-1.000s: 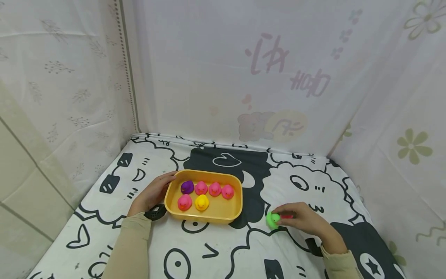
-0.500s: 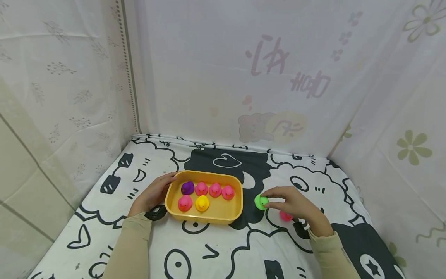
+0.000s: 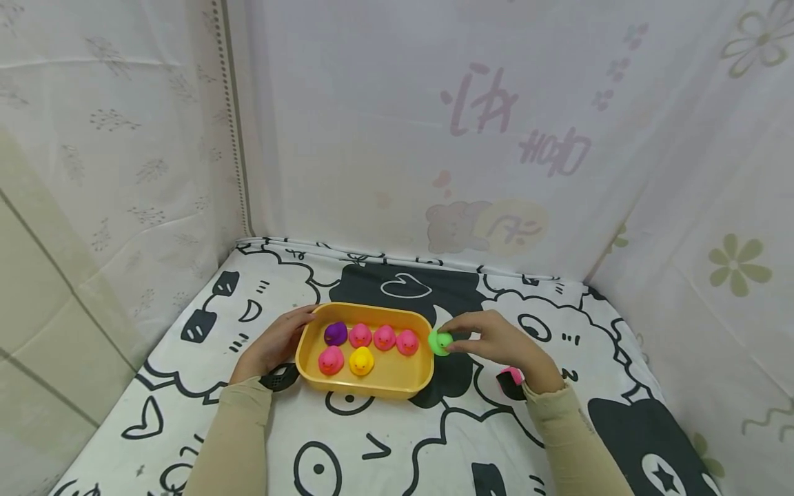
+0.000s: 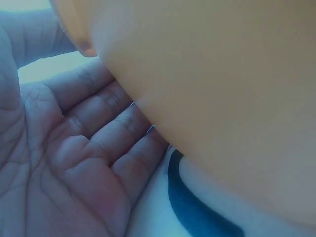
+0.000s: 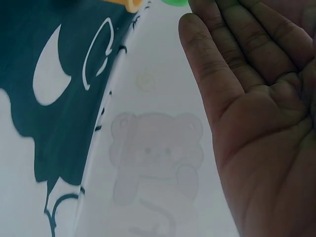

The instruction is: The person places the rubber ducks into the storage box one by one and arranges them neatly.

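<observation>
A yellow plastic tray [image 3: 397, 377] lies on the patterned cloth. My left hand [image 3: 273, 344] holds its left end; in the left wrist view the fingers [image 4: 106, 108] go against the tray's outer wall [image 4: 207, 89], thumb by the rim. Between thumb and fingertips, my right hand [image 3: 499, 339] pinches a green rubber duck [image 3: 439, 342] right by the tray's right rim. Inside the tray sit a purple duck [image 3: 336, 334], a yellow duck [image 3: 361, 361] and several pink ducks [image 3: 384, 337]. Only a green edge [image 5: 175, 2] of the held duck shows in the right wrist view.
A pink duck [image 3: 513, 374] lies on the cloth by the right wrist, partly hidden by it and a black strap. The black-and-white cartoon cloth [image 3: 347, 448] covers the surface. Pale printed curtains [image 3: 372, 138] enclose the back and sides.
My right hand has carried the green duck up and left from the cloth to the tray's right rim, uncovering part of the pink duck. The left hand and tray have stayed put.
</observation>
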Motion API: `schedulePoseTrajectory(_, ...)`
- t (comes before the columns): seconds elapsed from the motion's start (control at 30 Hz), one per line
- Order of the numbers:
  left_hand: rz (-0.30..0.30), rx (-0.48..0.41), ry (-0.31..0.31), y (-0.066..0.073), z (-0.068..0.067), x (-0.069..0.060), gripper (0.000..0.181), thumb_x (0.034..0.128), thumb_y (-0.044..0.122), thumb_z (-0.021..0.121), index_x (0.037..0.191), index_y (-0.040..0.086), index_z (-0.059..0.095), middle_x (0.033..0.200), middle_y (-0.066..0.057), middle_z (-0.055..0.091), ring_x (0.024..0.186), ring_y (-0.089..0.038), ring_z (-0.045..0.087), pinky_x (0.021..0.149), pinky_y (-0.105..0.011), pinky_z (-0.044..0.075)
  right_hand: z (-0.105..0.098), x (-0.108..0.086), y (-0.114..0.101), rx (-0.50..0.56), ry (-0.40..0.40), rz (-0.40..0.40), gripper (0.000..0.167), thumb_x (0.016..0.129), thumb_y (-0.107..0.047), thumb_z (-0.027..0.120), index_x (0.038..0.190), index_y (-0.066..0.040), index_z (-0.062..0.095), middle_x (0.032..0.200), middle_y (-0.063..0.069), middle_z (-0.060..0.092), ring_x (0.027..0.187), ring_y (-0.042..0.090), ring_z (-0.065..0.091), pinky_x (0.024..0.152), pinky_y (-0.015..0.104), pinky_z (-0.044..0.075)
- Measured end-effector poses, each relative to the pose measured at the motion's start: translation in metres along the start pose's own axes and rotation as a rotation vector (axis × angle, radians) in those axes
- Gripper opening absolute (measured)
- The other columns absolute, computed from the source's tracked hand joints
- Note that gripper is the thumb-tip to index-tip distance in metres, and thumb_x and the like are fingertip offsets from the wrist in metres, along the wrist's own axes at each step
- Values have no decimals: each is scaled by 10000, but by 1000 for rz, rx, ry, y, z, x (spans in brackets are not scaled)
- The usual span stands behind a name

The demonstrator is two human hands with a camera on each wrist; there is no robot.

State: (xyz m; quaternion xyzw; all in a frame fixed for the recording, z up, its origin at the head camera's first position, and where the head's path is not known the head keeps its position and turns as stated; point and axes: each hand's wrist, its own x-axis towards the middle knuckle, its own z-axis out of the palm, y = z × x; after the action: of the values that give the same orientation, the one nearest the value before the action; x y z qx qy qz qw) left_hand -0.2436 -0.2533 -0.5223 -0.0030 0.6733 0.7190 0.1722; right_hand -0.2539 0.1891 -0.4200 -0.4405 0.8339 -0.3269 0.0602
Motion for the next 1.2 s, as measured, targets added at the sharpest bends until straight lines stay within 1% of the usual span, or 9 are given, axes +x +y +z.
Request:
schedulePoseTrajectory(0.17, 7, -1, -5, 0, 0, 1, 605, 1032, 375, 523, 1540, 76, 387, 1549, -175, 407, 1407, -352, 406, 1055, -335, 463, 8, 17, -3, 41, -42, -14, 302, 906, -260, 768, 1196, -184, 737, 1137, -119, 715, 1018, 82, 668, 904, 307, 569)
schedulePoseTrajectory(0.3, 6, -6, -7, 1, -1, 1, 603, 1036, 381, 514, 1540, 76, 387, 1545, -177, 412, 1382, -335, 440, 1039, -331, 480, 16, 31, -7, 57, -77, -48, 302, 908, -248, 765, 1195, -161, 735, 1125, -95, 720, 1004, 194, 680, 887, 411, 583)
schedulePoseTrajectory(0.43, 2, -5, -3, 1, 0, 2, 604, 1032, 391, 524, 1534, 81, 399, 1534, -172, 427, 1349, -314, 475, 1026, -326, 491, 27, 45, -10, 48, -127, -17, 312, 901, -273, 773, 1195, -175, 741, 1124, -118, 714, 1027, 232, 672, 911, 448, 571)
schedulePoseTrajectory(0.57, -1, -1, 3, 1, 0, 2, 602, 1025, 398, 536, 1524, 84, 413, 1513, -176, 449, 1313, -308, 510, 1016, -339, 503, 39, 56, -12, 56, -186, 45, 325, 892, -283, 783, 1201, -192, 746, 1145, -144, 704, 1070, 127, 658, 951, 391, 557)
schedulePoseTrajectory(0.67, -5, -4, 3, 0, 1, 2, 598, 1023, 397, 540, 1520, 89, 419, 1505, -176, 456, 1301, -307, 522, 1012, -348, 507, 48, 63, -12, 70, -219, 67, 327, 885, -262, 790, 1199, -181, 748, 1137, -135, 707, 1056, 74, 649, 951, 328, 551)
schedulePoseTrajectory(0.8, -5, -13, -5, 0, 1, 3, 593, 1026, 396, 538, 1521, 92, 420, 1507, -172, 453, 1303, -301, 519, 1013, -347, 506, 58, 68, -12, 57, -240, 65, 335, 877, -264, 797, 1196, -174, 749, 1110, -137, 709, 1036, 77, 650, 938, 247, 532)
schedulePoseTrajectory(0.93, 4, -20, -11, 1, 2, 3, 586, 1028, 391, 535, 1518, 88, 425, 1503, -175, 457, 1289, -296, 529, 1007, -342, 511, 66, 71, -12, 58, -260, 61, 326, 884, -247, 791, 1196, -167, 745, 1108, -134, 706, 1050, 100, 652, 947, 232, 522)
schedulePoseTrajectory(1.03, 7, -20, -12, 1, 2, 3, 584, 1029, 387, 532, 1518, 86, 423, 1501, -178, 456, 1281, -295, 536, 1002, -340, 514, 73, 72, -9, 39, -263, 72, 313, 886, -247, 788, 1189, -181, 746, 1104, -149, 704, 1048, 70, 643, 951, 223, 515)
schedulePoseTrajectory(1.2, -1, -21, -7, 0, 1, 2, 586, 1029, 383, 534, 1521, 87, 418, 1512, -176, 447, 1305, -304, 517, 1013, -341, 506, 84, 74, -5, 10, -232, 72, 316, 883, -265, 788, 1186, -187, 749, 1094, -147, 709, 1021, 45, 642, 937, 212, 518)
